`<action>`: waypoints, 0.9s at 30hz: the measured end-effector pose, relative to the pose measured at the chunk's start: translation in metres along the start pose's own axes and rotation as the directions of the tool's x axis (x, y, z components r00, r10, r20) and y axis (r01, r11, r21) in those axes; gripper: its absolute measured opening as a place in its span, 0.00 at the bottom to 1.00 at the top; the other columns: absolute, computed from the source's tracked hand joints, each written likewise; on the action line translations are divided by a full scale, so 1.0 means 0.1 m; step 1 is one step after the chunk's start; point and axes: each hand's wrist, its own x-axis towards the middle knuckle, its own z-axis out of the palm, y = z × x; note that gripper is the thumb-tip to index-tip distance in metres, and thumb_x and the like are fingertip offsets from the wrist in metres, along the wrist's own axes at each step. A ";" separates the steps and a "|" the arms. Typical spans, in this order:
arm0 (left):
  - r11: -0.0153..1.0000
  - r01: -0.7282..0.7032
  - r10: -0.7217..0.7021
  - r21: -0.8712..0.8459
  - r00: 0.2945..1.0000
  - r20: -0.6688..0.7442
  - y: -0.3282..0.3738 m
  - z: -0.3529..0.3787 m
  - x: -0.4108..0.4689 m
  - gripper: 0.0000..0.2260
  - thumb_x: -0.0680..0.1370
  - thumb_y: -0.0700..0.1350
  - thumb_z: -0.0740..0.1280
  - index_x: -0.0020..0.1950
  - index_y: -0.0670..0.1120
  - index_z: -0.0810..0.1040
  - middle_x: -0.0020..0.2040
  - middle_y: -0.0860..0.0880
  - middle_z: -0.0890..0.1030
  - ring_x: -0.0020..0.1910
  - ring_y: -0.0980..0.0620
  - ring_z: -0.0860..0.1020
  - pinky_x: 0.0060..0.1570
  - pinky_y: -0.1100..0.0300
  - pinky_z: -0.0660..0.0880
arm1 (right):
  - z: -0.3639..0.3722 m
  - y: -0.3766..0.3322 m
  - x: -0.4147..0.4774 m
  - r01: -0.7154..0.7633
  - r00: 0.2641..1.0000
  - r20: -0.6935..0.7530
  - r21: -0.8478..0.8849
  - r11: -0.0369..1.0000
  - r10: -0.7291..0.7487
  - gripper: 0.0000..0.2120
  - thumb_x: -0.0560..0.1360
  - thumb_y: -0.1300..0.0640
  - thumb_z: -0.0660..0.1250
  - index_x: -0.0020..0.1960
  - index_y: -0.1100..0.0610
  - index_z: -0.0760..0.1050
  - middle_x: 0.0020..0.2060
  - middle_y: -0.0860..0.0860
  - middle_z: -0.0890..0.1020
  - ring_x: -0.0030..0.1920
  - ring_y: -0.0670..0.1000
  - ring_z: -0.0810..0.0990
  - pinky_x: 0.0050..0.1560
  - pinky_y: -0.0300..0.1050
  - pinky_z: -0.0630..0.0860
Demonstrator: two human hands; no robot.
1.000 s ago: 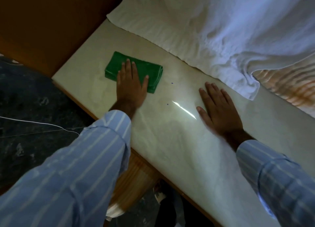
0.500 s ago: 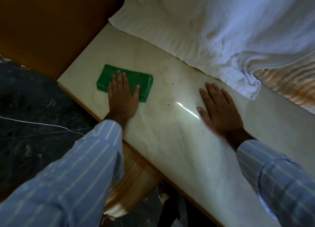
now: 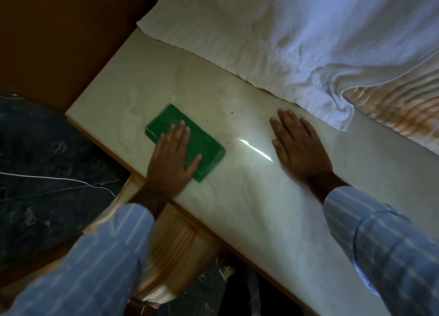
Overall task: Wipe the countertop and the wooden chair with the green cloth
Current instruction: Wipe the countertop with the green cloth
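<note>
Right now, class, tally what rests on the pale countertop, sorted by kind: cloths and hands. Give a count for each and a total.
Cloths: 2, the folded green cloth and the white towel.
Hands: 2, the left hand flat on the green cloth and the right hand flat on the countertop.
Total: 4

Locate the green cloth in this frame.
In the head view, the green cloth lies folded on the pale countertop near its front-left edge, pressed flat under the left hand.
</note>
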 end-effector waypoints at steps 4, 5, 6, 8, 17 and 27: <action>0.979 0.204 -0.205 -0.026 0.978 -0.049 0.14 -0.17 0.77 0.35 0.82 0.63 0.48 0.82 0.41 0.52 0.83 0.43 0.52 0.81 0.41 0.52 0.79 0.43 0.51 | 0.00 0.00 -0.01 0.001 1.000 0.002 0.001 1.000 -0.001 0.27 0.87 0.48 0.50 0.84 0.55 0.59 0.85 0.56 0.60 0.86 0.56 0.58 0.85 0.58 0.56; 0.981 0.192 -0.193 -0.025 0.980 -0.048 0.23 -0.18 0.87 0.35 0.82 0.63 0.48 0.82 0.41 0.52 0.83 0.43 0.52 0.81 0.41 0.52 0.79 0.43 0.50 | 0.00 0.00 -0.01 -0.001 1.000 0.003 0.003 1.000 0.000 0.27 0.87 0.48 0.50 0.84 0.54 0.59 0.85 0.55 0.60 0.86 0.56 0.58 0.85 0.58 0.56; 0.988 0.150 -0.151 -0.026 0.987 -0.047 0.33 -0.17 0.91 0.35 0.82 0.63 0.49 0.82 0.41 0.52 0.83 0.43 0.52 0.81 0.41 0.52 0.79 0.44 0.50 | -0.01 0.01 -0.02 -0.002 1.000 0.005 0.005 1.000 0.002 0.27 0.87 0.48 0.50 0.85 0.54 0.58 0.85 0.55 0.60 0.86 0.56 0.57 0.85 0.57 0.56; 1.000 -0.007 0.006 -0.010 0.999 -0.035 0.48 -0.11 0.75 0.35 0.82 0.63 0.50 0.82 0.42 0.53 0.83 0.44 0.52 0.82 0.43 0.51 0.79 0.44 0.50 | -0.01 0.00 -0.03 -0.001 1.000 0.008 0.009 1.000 0.001 0.27 0.87 0.47 0.49 0.85 0.54 0.58 0.85 0.55 0.59 0.86 0.56 0.57 0.85 0.57 0.56; 0.993 -0.112 0.113 0.027 0.994 -0.010 0.05 -0.14 0.48 0.34 0.82 0.63 0.53 0.82 0.44 0.53 0.83 0.46 0.53 0.82 0.46 0.53 0.79 0.45 0.53 | -0.05 -0.01 -0.01 -0.004 1.000 0.025 0.008 1.000 0.004 0.27 0.87 0.48 0.50 0.84 0.55 0.60 0.85 0.57 0.61 0.85 0.57 0.59 0.84 0.59 0.57; 0.987 -0.162 0.161 -0.015 0.985 -0.055 0.73 0.18 -0.02 0.34 0.82 0.62 0.52 0.82 0.43 0.52 0.84 0.46 0.51 0.82 0.46 0.49 0.78 0.43 0.52 | -0.09 -0.02 -0.02 -0.013 0.999 0.049 0.024 1.000 0.012 0.28 0.87 0.48 0.50 0.85 0.55 0.58 0.85 0.56 0.59 0.85 0.57 0.58 0.85 0.58 0.55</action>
